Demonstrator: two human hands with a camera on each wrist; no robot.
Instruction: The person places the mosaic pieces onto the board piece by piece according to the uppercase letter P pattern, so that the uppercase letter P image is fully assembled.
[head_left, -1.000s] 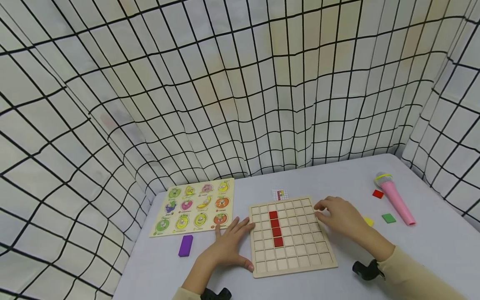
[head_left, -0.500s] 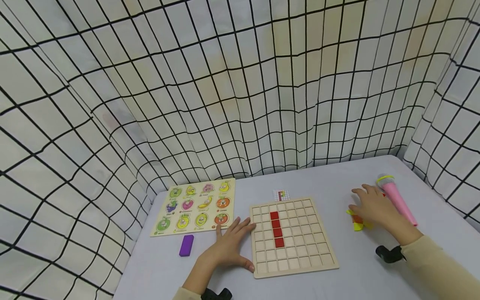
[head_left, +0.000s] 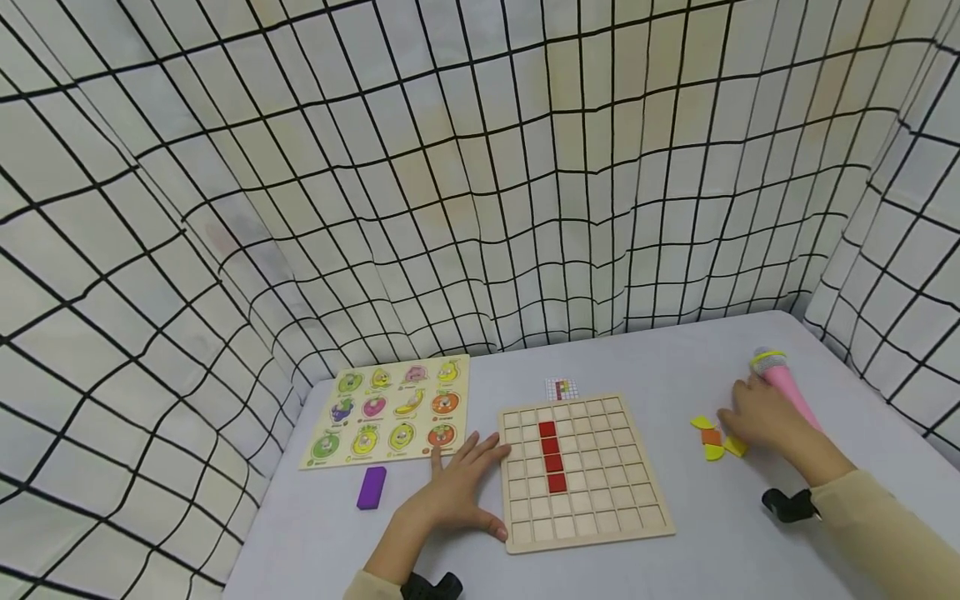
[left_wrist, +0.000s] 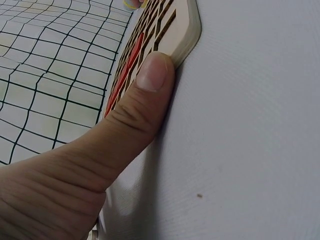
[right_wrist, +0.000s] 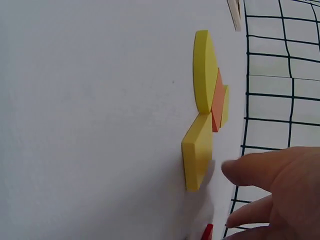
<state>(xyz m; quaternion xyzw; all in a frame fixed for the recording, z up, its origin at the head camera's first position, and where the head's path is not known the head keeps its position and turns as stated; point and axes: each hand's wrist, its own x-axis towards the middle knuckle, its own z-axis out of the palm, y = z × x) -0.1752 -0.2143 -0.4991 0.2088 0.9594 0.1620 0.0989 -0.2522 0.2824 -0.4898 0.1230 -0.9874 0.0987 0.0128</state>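
A wooden grid board (head_left: 611,500) lies on the table with a column of red square tiles (head_left: 552,462) in its cells. My left hand (head_left: 448,493) rests with spread, straight fingers along the board's left edge; its thumb (left_wrist: 152,75) touches the edge near a corner. Off to the right, my right hand (head_left: 772,423) hovers beside a pink toy microphone (head_left: 787,387). In the right wrist view, thumb and fingers stand apart, near a yellow square tile (right_wrist: 200,150) and a red tile (right_wrist: 207,232). Two yellow curved pieces (head_left: 702,422) flank an orange square (head_left: 711,437).
A small printed pattern card (head_left: 562,388) lies behind the board. To the left are a fruit picture board (head_left: 386,412) and a purple block (head_left: 371,488). A grid-patterned white curtain (head_left: 480,208) encloses the table.
From the board's right edge, my right hand has moved right, past the yellow and orange pieces, to beside the microphone; it now hides the loose red and green tiles. My left hand stays put.
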